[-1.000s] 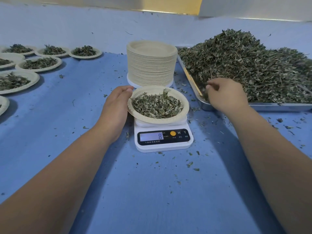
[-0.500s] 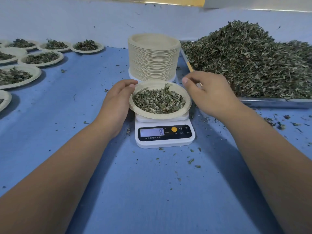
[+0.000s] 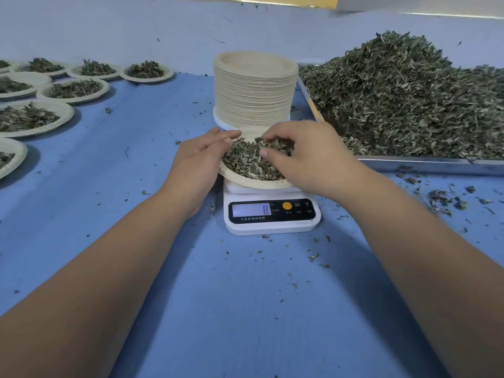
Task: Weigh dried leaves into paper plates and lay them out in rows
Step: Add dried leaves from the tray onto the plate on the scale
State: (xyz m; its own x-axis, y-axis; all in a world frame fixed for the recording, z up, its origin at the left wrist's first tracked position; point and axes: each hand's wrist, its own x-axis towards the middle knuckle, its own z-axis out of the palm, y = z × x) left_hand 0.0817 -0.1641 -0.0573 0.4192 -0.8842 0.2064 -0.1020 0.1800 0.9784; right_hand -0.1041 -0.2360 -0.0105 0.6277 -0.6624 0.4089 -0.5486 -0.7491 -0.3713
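**A:** While the paper plate [image 3: 253, 183] sits on the scale [image 3: 272, 225], which reads 8, where are the hands?

**B:** The left hand [image 3: 199, 159] lies along the plate's left rim with its fingers straight, so its grip is apart and clamps nothing. The right hand [image 3: 308, 156] hangs over the dried leaves [image 3: 245, 162] in the plate. Its grip is together, fingertips and thumb pinching a small tuft of them.

**A:** Adding or taking away?

**B:** I can't tell. Either way it looks like fine trimming of the weight.

**A:** How will that plate carry?

**B:** Lightly, I'd judge. It's thin paper with a loose load that weighs almost nothing. The leaves look brittle, and crumbs dot the blue surface [image 3: 245, 296]. A tilt or a jolt would spill them.

**A:** So where should it be held?

**B:** Under the rim on opposite sides, kept level and not squeezed, since the rim would likely buckle.

**A:** And then?

**B:** It goes over to the filled plates [image 3: 73, 88], in rows at the far left. The stack of empty plates [image 3: 255, 88] stands just behind the scale. The tray [image 3: 431, 165] with the big heap [image 3: 409, 99] is to the right.
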